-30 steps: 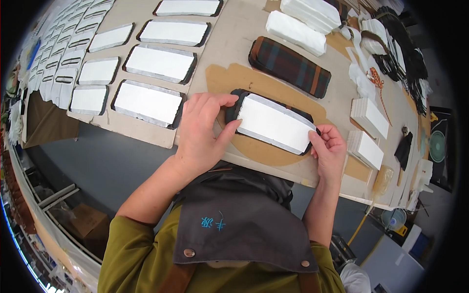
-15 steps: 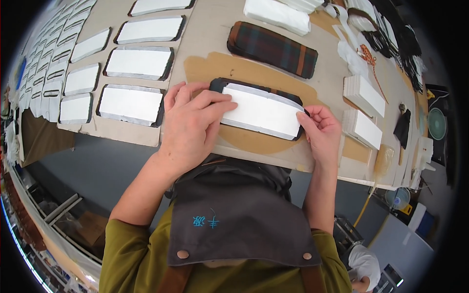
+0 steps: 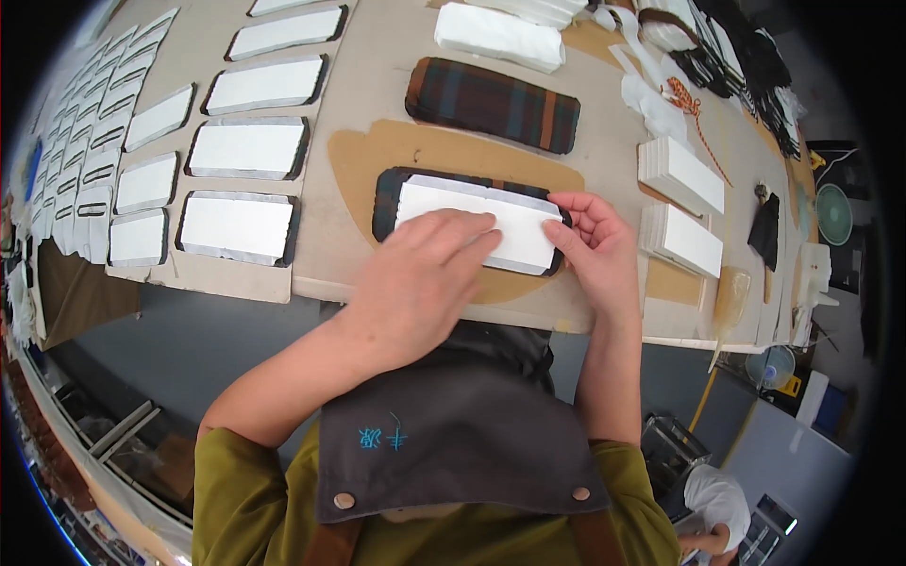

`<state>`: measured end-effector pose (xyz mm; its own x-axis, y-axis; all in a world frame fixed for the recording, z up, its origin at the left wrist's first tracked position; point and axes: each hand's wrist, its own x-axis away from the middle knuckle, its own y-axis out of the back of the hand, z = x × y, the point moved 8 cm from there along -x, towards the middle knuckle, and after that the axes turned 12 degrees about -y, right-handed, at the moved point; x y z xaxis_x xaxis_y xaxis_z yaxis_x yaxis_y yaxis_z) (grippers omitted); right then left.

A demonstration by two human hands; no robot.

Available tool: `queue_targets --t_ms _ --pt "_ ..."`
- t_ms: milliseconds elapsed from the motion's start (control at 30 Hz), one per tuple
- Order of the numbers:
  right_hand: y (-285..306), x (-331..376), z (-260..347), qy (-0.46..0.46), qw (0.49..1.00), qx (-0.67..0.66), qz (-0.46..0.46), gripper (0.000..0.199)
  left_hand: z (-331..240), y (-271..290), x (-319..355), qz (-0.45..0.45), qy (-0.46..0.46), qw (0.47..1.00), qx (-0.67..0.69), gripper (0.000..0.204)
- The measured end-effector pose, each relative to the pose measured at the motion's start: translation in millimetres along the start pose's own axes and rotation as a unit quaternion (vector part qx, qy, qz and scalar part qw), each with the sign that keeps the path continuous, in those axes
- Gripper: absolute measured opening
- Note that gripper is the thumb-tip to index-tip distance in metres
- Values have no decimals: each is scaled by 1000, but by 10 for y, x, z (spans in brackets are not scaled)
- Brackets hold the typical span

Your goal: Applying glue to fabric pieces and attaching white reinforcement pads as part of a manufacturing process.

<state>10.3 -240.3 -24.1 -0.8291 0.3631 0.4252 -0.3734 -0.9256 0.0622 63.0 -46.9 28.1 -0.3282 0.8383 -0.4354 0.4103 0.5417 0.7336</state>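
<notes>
A white rectangular panel [image 3: 451, 194] with silvery-grey edges lies on a dark plaid fabric piece [image 3: 387, 202], whose border shows around it. My left hand [image 3: 420, 278] rests over the panel's front middle, fingers stretched out and laid on its surface, hiding its lower left part. At the right end, my right hand [image 3: 599, 253] pinches the panel and fabric edge between thumb and fingers. Behind them a longer plaid piece [image 3: 493, 104] with an orange-brown stripe lies face up.
Rows of similar white panels [image 3: 238, 226] lie at the left. Two stacks of white boards [image 3: 681, 238] stand at the right, near a yellowish translucent container [image 3: 732, 294]. A folded white bundle [image 3: 498, 36] and orange cord [image 3: 687, 96] lie farther back. The table's front edge runs before me.
My left hand has moved right, from the panel's left end onto its middle. My right hand stays at the right end. The whole view has shifted slightly.
</notes>
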Motion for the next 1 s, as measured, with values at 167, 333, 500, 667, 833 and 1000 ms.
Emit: queue_targets --t_ms 167,333,500,667,833,1000 --pt "-105 126 196 -18 1000 9 -4 28 15 -138 -147 -38 38 998 -28 52" --pt "-14 5 124 -24 988 -141 50 28 332 199 -236 -193 73 969 134 13" --pt "5 -38 20 -13 1000 -27 7 24 1585 1083 135 -362 314 707 520 20" --pt "26 -137 -82 1 999 -25 29 20 2866 2596 764 -477 274 831 81 25" --pt "11 -117 -33 5 999 -38 36 19 3349 3046 818 -251 151 875 -385 22" --pt "37 -72 -64 -12 999 -42 16 19 3566 2478 781 -55 324 857 -398 34"
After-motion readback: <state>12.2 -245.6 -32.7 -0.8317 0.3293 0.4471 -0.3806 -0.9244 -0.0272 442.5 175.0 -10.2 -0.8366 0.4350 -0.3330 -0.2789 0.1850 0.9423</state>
